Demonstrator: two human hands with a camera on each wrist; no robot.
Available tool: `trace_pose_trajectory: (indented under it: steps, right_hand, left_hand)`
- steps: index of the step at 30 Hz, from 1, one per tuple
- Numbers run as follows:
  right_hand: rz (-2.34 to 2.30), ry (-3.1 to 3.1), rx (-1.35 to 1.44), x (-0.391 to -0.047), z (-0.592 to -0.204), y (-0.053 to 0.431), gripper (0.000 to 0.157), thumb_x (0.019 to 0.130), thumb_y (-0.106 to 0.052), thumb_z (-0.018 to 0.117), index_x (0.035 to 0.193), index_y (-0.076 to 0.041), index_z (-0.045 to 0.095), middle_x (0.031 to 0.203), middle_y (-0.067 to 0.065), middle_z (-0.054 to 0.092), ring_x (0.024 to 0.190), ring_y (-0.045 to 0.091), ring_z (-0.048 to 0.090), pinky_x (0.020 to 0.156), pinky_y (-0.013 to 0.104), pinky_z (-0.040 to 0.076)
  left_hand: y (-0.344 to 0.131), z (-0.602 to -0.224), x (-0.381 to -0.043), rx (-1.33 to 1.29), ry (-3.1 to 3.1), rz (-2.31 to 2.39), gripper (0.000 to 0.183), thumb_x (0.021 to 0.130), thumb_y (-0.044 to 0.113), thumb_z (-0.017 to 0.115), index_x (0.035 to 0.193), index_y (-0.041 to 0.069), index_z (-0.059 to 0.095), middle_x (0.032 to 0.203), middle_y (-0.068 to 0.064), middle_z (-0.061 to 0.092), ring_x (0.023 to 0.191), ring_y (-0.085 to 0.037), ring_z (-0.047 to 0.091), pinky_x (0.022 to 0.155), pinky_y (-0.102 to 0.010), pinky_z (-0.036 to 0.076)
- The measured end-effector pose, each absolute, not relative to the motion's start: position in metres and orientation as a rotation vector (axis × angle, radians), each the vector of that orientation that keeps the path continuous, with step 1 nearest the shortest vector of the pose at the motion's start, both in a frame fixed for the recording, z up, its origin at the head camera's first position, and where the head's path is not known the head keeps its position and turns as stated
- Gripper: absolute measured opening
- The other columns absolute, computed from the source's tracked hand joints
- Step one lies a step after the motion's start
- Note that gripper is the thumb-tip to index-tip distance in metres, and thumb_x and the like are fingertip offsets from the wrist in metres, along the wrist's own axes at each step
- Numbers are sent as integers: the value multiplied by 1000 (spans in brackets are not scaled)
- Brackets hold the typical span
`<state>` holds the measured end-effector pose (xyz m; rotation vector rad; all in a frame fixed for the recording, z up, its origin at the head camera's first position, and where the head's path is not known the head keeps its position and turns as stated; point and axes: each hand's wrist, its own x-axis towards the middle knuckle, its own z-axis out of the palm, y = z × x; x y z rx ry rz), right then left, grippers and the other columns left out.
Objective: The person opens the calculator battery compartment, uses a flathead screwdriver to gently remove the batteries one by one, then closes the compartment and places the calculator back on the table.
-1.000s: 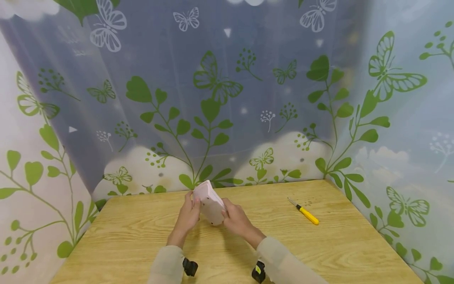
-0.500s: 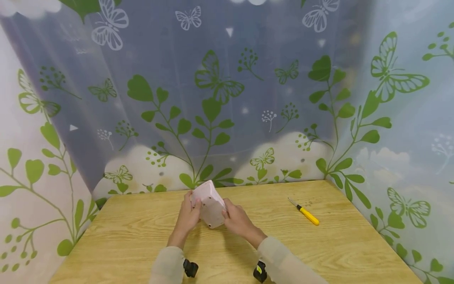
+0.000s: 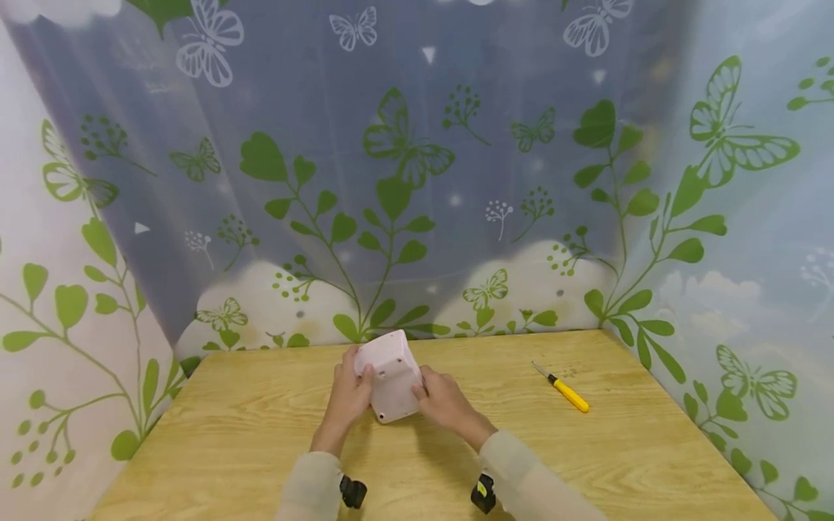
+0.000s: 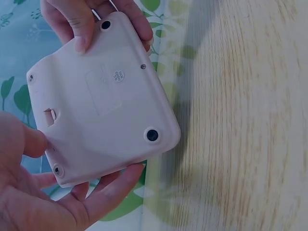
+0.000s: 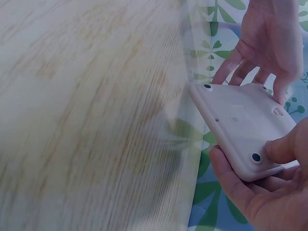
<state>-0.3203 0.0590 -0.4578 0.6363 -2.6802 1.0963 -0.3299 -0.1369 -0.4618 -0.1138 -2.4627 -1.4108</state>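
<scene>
A pale pink desk calculator (image 3: 399, 387) is held up over the table with its underside facing me. My left hand (image 3: 350, 391) grips its left edge, thumb on the back. On the opposite edge, my right hand (image 3: 449, 401) pinches it between thumb and fingers. The left wrist view shows dark round feet, recessed corner holes, a small round sticker and a latch slot on the calculator (image 4: 96, 120). Its front with any keys is turned away, hidden. In the right wrist view, the right thumb (image 5: 284, 147) presses near one foot.
A screwdriver (image 3: 568, 394) with a yellow handle lies on the wooden table (image 3: 260, 434) to the right. Several tiny pieces (image 3: 570, 373) lie near its shaft. A curtain (image 3: 313, 217) printed with leaves and butterflies hangs behind the table's back edge.
Both hands keep hold of the calculator and turn it, so its underside faces me more fully. It shifts slightly right in view. The screwdriver stays in place on the table.
</scene>
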Motion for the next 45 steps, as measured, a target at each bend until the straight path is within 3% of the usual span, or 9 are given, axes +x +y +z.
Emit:
trace_pose_trajectory:
  steps: [9,15,18,21,30,39,45]
  right_hand:
    - [1098,-2704,608,-325,-458,64,14,101,-8,59,106,4,65,96,18,74,87,24,71,69,36,59]
    - [1124,-2731,586,-325,-459,69,14,101,-10,60,100,2,67,85,11,70,73,14,58,59,25,49]
    - [1135,-2741,576,-326,-459,71,14,101,-12,60,98,1,67,82,9,68,70,13,55,57,23,46]
    - [1132,-2758,570,-327,-459,73,15,102,-13,61,96,0,68,80,8,66,70,13,53,57,23,44]
    - [1101,-2779,586,-330,-466,79,17,102,-15,63,92,-3,69,84,7,68,70,11,53,58,22,45]
    - [1153,-2782,599,-329,-470,81,16,102,-14,63,95,-1,69,80,5,64,68,12,51,54,20,41]
    - [1175,-2782,615,-326,-472,79,15,101,-12,63,97,2,68,78,5,61,66,12,51,52,19,40]
  left_hand:
    - [-140,-459,-326,-211,-2485,-1298,49,106,9,51,152,-2,39,129,-35,52,119,-47,56,109,-64,47]
    - [-143,-461,-324,-267,-2469,-1221,47,102,5,58,147,-7,47,107,-24,58,94,-29,55,85,-43,51]
    - [-143,-460,-324,-272,-2472,-1222,49,101,5,60,146,-7,47,103,-20,58,87,-23,52,75,-32,48]
    - [-142,-459,-324,-259,-2494,-1241,51,101,5,61,147,-7,46,104,-20,58,84,-21,52,70,-27,46]
    - [-140,-456,-320,-177,-2579,-1251,53,100,8,64,149,-3,48,106,-16,60,91,-21,55,77,-30,49]
    - [-138,-457,-318,-136,-2609,-1269,50,101,11,64,147,-2,50,108,-17,61,77,-18,51,65,-25,45]
    - [-140,-460,-315,-137,-2617,-1287,50,101,9,63,147,-4,48,109,-18,61,77,-18,53,65,-26,48]
